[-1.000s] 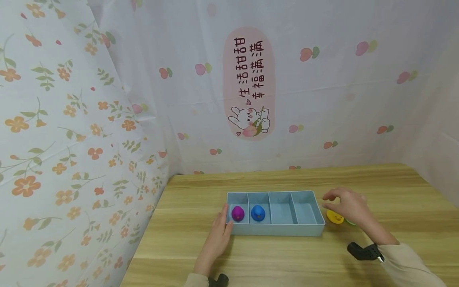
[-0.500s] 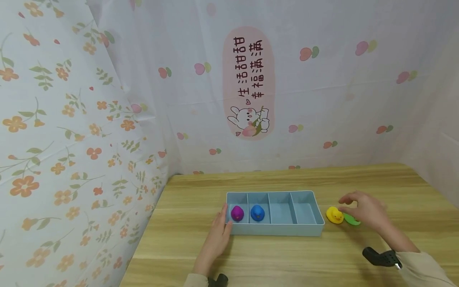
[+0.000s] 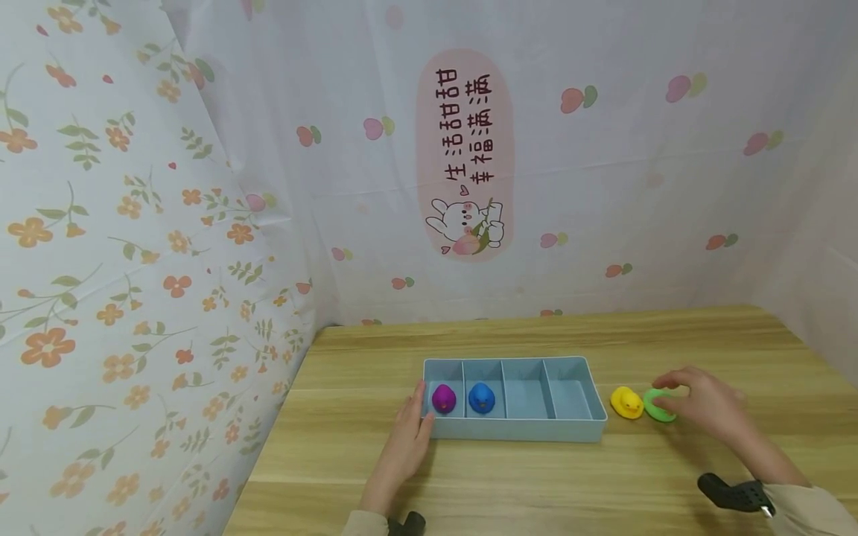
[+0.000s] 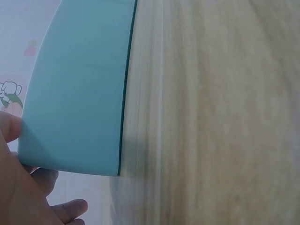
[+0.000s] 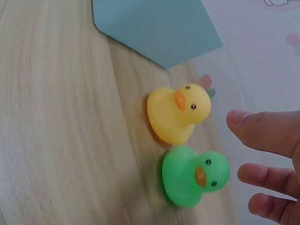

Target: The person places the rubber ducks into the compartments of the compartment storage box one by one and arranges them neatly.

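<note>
A light blue box (image 3: pixel 516 429) with several compartments stands on the table. Its leftmost compartment holds a purple toy duck (image 3: pixel 444 400), and the one beside it a blue toy duck (image 3: pixel 482 399). My left hand (image 3: pixel 405 439) rests on the box's left end, fingers extended along the side wall and thumb at the front corner. To the right of the box sit a yellow toy duck (image 5: pixel 176 115) and a green toy duck (image 5: pixel 183 178), side by side. My right hand (image 3: pixel 707 406) hovers next to the green duck, fingers spread and holding nothing; it partly hides that duck in the head view.
The wooden table (image 3: pixel 509 484) reaches back to a patterned curtain (image 3: pixel 603 186). Another flowered curtain (image 3: pixel 134 260) hangs along the left. Two compartments on the box's right side show bare floors.
My right hand has moved right, from beside the box's right end and past the yellow duck, to the green duck. My left hand and the box have stayed in place.
</note>
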`<action>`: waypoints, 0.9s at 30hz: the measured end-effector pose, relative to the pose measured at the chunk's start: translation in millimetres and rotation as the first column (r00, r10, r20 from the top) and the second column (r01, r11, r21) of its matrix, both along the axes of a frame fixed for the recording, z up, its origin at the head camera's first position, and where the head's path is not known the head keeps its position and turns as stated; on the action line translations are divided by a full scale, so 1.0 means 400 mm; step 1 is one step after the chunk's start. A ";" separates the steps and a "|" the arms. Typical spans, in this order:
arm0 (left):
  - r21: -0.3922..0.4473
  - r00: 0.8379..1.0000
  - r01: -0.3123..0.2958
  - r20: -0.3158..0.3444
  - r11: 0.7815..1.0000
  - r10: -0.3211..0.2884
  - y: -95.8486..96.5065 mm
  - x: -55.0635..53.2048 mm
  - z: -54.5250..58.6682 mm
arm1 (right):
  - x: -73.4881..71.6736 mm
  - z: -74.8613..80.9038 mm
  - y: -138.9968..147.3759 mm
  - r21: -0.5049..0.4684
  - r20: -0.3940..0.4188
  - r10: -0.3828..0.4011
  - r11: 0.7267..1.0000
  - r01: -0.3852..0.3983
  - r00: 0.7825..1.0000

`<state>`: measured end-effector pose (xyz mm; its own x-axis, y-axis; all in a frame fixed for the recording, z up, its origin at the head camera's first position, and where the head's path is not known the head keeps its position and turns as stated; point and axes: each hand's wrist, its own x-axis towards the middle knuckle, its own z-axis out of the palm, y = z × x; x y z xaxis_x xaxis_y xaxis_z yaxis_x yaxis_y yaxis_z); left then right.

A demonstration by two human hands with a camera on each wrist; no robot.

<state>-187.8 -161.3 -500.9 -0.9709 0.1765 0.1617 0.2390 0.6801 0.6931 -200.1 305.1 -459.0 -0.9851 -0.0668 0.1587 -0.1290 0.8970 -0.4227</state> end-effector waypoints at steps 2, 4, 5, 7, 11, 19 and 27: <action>-0.002 1.000 0.000 0.000 1.000 0.000 0.000 -0.001 0.000 | -0.002 -0.005 0.010 -0.008 0.013 0.003 1.000 -0.002 1.000; -0.004 1.000 -0.001 -0.001 1.000 0.001 -0.001 -0.002 0.000 | -0.004 -0.010 0.019 -0.012 0.023 0.004 1.000 -0.004 1.000; -0.003 1.000 0.001 -0.006 1.000 -0.001 -0.001 -0.002 0.001 | -0.004 -0.012 0.023 -0.010 0.028 0.005 1.000 -0.005 1.000; -0.002 1.000 0.004 -0.010 1.000 -0.004 -0.001 -0.002 0.001 | -0.003 -0.016 0.029 -0.013 0.033 0.009 1.000 -0.009 0.999; -0.003 1.000 0.006 -0.009 1.000 -0.006 -0.001 -0.002 0.002 | -0.001 -0.023 0.034 -0.009 0.034 0.013 1.000 -0.012 0.999; -0.004 1.000 0.007 -0.014 1.000 -0.007 0.001 0.002 0.008 | -0.004 -0.041 0.046 -0.009 0.042 0.046 0.999 -0.046 0.998; -0.005 1.000 0.004 -0.012 1.000 -0.004 0.001 0.003 0.009 | -0.002 -0.059 0.053 -0.013 0.051 0.039 0.999 -0.038 0.998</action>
<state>-186.4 -160.8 -497.2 -0.9681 0.1814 0.1728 0.2504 0.6826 0.6866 -201.0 326.4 -482.7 -0.9886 -0.1033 0.1092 -0.1413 0.8868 -0.4400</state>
